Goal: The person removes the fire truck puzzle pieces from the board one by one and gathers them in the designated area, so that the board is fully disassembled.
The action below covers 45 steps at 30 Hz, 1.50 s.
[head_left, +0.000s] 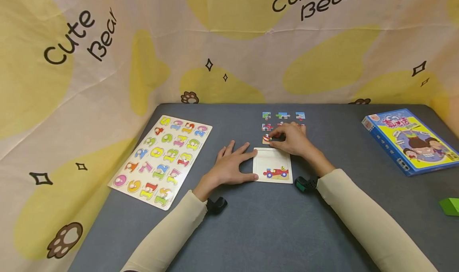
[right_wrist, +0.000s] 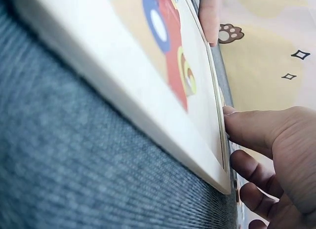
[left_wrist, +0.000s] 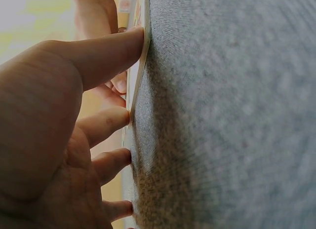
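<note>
A square wooden puzzle tray (head_left: 272, 157) lies on the dark table, with joined pieces showing a red vehicle (head_left: 276, 173) along its lower right. My left hand (head_left: 231, 166) spreads its fingers at the tray's left side; the thumb and index fingertip touch that edge, also in the left wrist view. Beyond the tray's far edge, my right hand (head_left: 292, 138) pinches a small puzzle piece (head_left: 266, 139) at its corners between thumb and index finger. In the right wrist view its other fingers curl, and the piece is hidden. More loose pieces (head_left: 283, 115) lie in rows behind, partly covered by this hand.
On the left lies a number puzzle board (head_left: 145, 174) with colourful knobbed digits. A blue and yellow boxed game (head_left: 412, 142) sits at the right. Near the right border is a green block (head_left: 450, 206). A printed curtain (head_left: 236, 48) hangs behind the table.
</note>
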Each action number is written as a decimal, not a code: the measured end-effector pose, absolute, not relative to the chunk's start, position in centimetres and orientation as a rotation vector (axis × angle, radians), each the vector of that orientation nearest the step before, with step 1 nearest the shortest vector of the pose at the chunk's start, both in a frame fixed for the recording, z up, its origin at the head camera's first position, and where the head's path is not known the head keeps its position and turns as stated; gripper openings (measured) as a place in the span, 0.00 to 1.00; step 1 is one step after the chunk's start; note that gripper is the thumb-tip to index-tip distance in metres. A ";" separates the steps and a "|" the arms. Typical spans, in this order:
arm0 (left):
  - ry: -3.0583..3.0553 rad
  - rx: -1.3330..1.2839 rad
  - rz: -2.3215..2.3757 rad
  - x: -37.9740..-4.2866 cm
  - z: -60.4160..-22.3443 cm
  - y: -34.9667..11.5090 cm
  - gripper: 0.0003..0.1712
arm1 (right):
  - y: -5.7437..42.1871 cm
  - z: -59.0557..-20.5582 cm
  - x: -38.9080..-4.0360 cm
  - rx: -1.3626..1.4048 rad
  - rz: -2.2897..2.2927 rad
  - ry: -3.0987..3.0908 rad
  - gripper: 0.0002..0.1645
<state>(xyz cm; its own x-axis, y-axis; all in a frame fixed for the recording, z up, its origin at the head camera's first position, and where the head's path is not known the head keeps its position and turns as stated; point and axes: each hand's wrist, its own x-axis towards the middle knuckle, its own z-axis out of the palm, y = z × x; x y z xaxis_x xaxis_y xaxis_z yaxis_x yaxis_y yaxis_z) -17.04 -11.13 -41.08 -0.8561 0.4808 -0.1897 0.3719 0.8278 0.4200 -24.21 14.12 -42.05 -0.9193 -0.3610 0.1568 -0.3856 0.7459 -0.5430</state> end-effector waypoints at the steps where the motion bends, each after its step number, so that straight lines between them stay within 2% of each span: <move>1: 2.720 0.650 0.542 -17.1 -41.1 -11.1 0.46 | 14.1 -42.1 -24.2 0.625 0.922 -2.894 0.16; 8: 2.700 0.652 0.562 -17.2 -41.1 -11.2 0.46 | 14.9 -42.1 -23.8 0.692 1.080 -2.803 0.18; 17: 2.687 0.652 0.584 -17.2 -41.3 -11.2 0.46 | 16.2 -41.8 -21.4 0.905 1.262 -2.723 0.17; 32: 2.690 0.637 0.587 -17.3 -41.1 -11.1 0.47 | 16.5 -41.5 -18.1 1.188 1.124 -2.853 0.16; 45: 2.699 0.650 0.598 -17.2 -41.2 -11.0 0.46 | 16.0 -41.6 -17.2 1.258 1.084 -2.906 0.22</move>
<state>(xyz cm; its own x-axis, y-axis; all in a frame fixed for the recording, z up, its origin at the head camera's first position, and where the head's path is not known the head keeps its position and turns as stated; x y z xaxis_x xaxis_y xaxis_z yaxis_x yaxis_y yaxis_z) -17.22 -11.05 -41.19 -0.8524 0.4877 -0.1885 0.3624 0.8110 0.4593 -17.19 16.03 -41.56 -0.6994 -0.7118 0.0643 -0.5801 0.5128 -0.6328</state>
